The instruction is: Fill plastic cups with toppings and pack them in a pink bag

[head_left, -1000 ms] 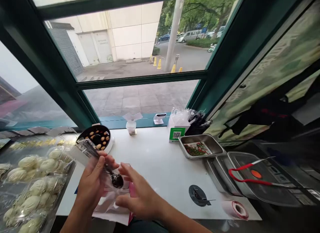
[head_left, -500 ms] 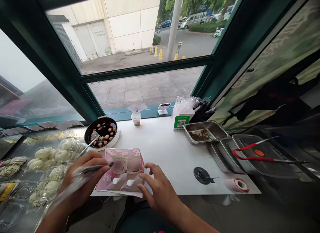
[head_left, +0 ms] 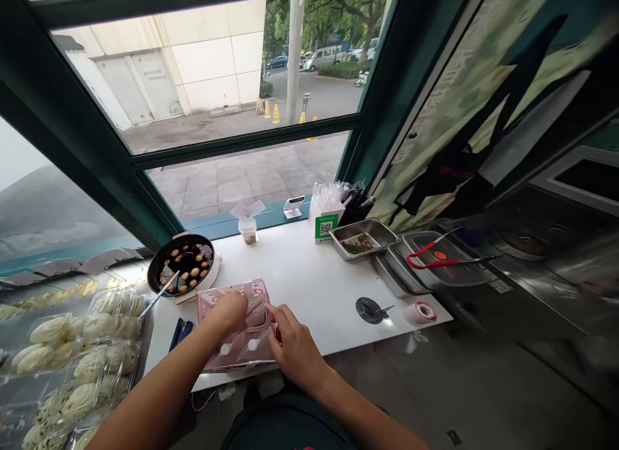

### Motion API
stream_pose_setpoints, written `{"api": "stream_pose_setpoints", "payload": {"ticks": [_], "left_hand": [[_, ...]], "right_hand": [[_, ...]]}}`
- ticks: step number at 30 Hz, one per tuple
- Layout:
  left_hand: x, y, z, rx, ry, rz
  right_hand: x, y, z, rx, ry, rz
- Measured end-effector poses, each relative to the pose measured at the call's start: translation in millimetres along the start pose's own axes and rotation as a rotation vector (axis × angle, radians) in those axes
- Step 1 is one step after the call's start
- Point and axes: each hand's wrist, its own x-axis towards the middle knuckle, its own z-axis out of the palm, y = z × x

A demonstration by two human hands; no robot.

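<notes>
A pink carton [head_left: 258, 287] lies at the near edge of the white counter. Clear-lidded cups [head_left: 256, 318] sit in it, side by side. My left hand [head_left: 231, 310] is over the carton's left cup, its fingers turned down and hidden behind the back of the hand; whether it holds something does not show. Bent around the carton's right edge, my right hand [head_left: 292, 339] steadies it, with the fingertips beside the right cup. A dark blue object [head_left: 180, 334] of unclear kind lies left of the carton.
A round pot of eggs in dark liquid [head_left: 184, 263] stands at left, near packed buns [head_left: 97, 327]. Farther back are a small cup [head_left: 248, 231] and a QR-code box [head_left: 326, 227]. Metal trays [head_left: 365, 237], red-handled tongs [head_left: 430, 264], a black lid [head_left: 371, 310] and a roll [head_left: 420, 313] are at right.
My left hand has moved right and forward from the carton's left side to over the left cup. The clear plastic it held is out of sight. The view has turned right.
</notes>
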Motion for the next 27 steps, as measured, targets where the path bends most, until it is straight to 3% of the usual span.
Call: {"api": "stream_pose_setpoints", "payload": {"ticks": [5, 8, 10, 12, 14, 17, 19, 22, 27], "left_hand": [[-25, 0, -15.3, 0.242, -0.191, 0.175], [-50, 7, -38.6, 0.228, -0.111, 0.148], [-78, 10, -59.1, 0.206, -0.035, 0.106], [-111, 8, -72.9, 0.189, -0.051, 0.080], [-140, -1, -73.4, 0.218, -0.149, 0.104], [-163, -22, -53.8, 0.354, -0.232, 0.177], [-163, -36, -37.9, 0.458, -0.163, 0.195], [-157, -49, -20.7, 0.535, 0.032, 0.251], [-158, -47, -9.9, 0.425, 0.425, 0.521]], "right_hand": [[-2, -6, -1, 0.081, 0.029, 0.052], [5, -7, -14, 0.025, 0.080, 0.016], [19, -5, -25, -0.082, 0.135, -0.046], [44, -1, -32, -0.213, 0.136, -0.140], [76, 2, -30, -0.323, 0.043, -0.242], [127, 4, -12, -0.415, -0.219, -0.299], [152, 1, 1, -0.428, -0.316, -0.262], [169, -8, 10, -0.379, -0.294, -0.225], [147, -29, -7, -0.178, -0.234, -0.235]]}}
